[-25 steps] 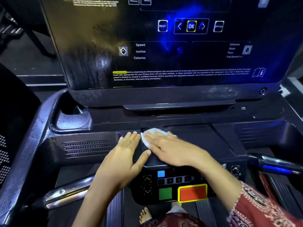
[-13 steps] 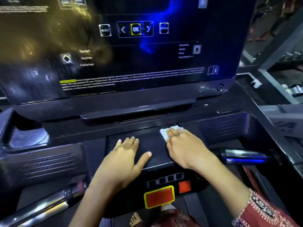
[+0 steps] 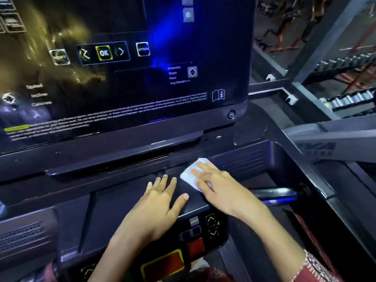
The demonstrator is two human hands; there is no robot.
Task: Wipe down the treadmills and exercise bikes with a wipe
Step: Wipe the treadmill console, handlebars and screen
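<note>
White wipe [image 3: 190, 174] is pressed flat on the dark tray panel [image 3: 122, 204] just below the display [image 3: 122, 88], under the display's right corner. It is held down by the right hand [image 3: 221, 188], fingers straight & slightly spread on top, nothing gripped. The left hand [image 3: 160, 202] is laid flat on the panel just beside the wipe, fingers straight, thumb out, holding nothing.

Progress (judged): early. Only this panel of one treadmill is being worked, and approx. its right end is reached. Yellowish marks are seen on the display; smears or glare can't be told. The button pad [image 3: 195, 237] further below the display, the side grip [image 3: 278, 195] below-right of it, other treadmills & the bikes are taken as not yet done.

Vs. 1 s ago: the wipe is carried from under the display's middle to under its right corner. The left hand is shifted right w/ it, kept flat. The view is swung right, so gym racks [image 3: 345, 82] are shown past the display's right edge.
</note>
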